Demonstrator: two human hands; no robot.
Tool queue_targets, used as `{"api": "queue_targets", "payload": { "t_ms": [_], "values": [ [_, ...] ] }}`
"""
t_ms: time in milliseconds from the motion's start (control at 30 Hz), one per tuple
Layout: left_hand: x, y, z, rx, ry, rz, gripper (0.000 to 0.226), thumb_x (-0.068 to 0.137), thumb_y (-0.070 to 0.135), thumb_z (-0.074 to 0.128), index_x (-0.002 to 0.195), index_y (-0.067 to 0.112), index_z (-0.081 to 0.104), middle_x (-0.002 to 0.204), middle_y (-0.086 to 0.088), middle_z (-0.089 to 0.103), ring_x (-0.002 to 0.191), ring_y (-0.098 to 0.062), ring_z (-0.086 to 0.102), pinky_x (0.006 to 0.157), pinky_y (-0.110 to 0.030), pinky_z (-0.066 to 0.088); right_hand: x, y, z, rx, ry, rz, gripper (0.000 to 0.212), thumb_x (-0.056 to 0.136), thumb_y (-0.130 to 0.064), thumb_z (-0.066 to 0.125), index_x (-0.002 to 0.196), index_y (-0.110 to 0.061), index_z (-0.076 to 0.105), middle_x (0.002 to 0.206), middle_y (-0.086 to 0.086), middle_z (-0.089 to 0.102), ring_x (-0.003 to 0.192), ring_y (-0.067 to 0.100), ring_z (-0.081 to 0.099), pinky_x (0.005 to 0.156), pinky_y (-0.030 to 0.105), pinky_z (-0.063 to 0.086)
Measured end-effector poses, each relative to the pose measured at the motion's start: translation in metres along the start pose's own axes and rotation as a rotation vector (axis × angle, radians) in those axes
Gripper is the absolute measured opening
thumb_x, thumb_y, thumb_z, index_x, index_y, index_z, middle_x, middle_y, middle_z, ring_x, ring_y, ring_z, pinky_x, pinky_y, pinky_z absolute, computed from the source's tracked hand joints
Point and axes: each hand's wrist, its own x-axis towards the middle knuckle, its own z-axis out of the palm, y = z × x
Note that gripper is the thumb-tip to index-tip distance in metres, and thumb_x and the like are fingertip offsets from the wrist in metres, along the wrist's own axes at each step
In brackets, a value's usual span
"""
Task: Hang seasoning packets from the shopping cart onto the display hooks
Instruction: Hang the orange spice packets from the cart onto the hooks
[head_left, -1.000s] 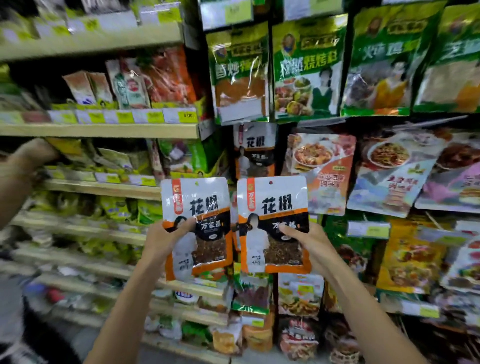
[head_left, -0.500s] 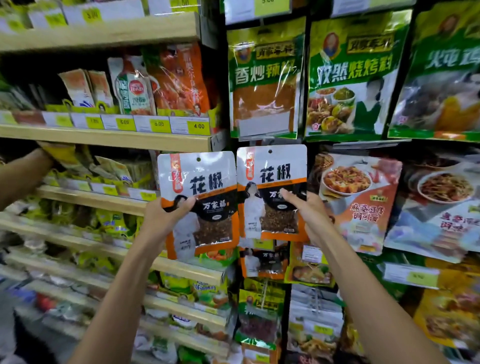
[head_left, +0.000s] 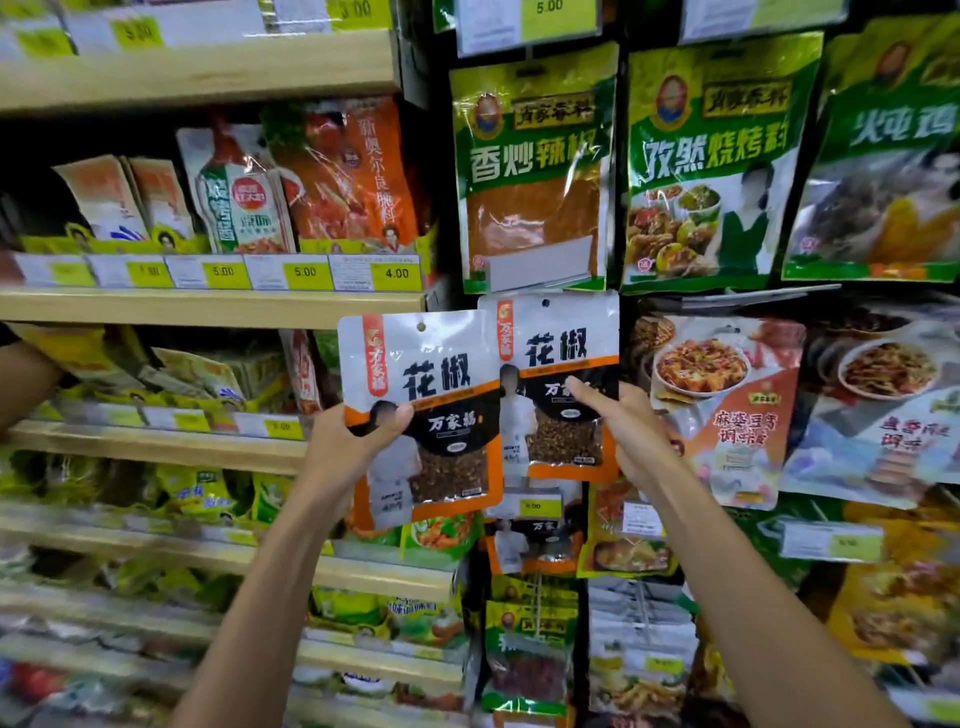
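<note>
A wooden shelf unit (head_left: 208, 304) fills the left half of the view, its tiers packed with seasoning bags and fronted by yellow price tags (head_left: 395, 273). To its right stands a hook display (head_left: 623, 301) hung with large packets: a green chili bag (head_left: 535, 171) at top, a green barbecue bag (head_left: 711, 161) beside it, and a mapo packet (head_left: 722, 405) below that one.

Two bare forearms reach up from the bottom edge toward the seam between shelf and display. Each hand grips one white-and-orange peppercorn packet.

The left hand (head_left: 353, 447) is closed on the lower left side of the left packet (head_left: 421, 410), thumb across its front, fingers behind. This packet is held upright in front of the shelf edge, its hang hole free of any hook.

The right hand (head_left: 628, 431) pinches the right side of the right packet (head_left: 556, 384), thumb on the front face. This packet sits higher, right under the chili bag, its top edge near that bag's bottom. Its left edge is overlapped by the left packet. Whether its hang hole is on a hook I cannot tell.

Below it hangs another peppercorn packet with a small price label (head_left: 535, 505) in front of its top.

At the far left edge, another person's arm (head_left: 23, 379) reaches into the shelf.
</note>
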Motion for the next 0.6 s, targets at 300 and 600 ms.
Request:
{"api": "queue_targets", "payload": {
  "t_ms": [300,600],
  "values": [
    [0.013,-0.006,0.004,-0.064,-0.072,0.035,0.024,0.067,0.033,0.073,0.083,0.016,0.067,0.074,0.013,0.071,0.071,0.000,0.064,0.060,-0.012,0.048,0.002,0.012,0.004,0.001,0.038,-0.010,0.023,0.083,-0.034,0.072,0.104,-0.029,0.063,0.101,-0.019,0.064,0.094,-0.007,0.054,0.090,0.027,0.036],
    [0.025,-0.012,0.015,-0.096,-0.095,0.016,0.036,0.064,0.036,0.073,0.098,0.023,0.067,0.088,0.012,0.073,0.087,-0.002,0.067,0.070,-0.017,0.053,0.036,0.008,0.009,-0.046,0.141,0.004,0.062,0.085,-0.034,0.070,0.135,-0.007,0.047,0.111,-0.005,0.055,0.103,0.010,0.051,0.092,0.029,0.031]
  ]
}}
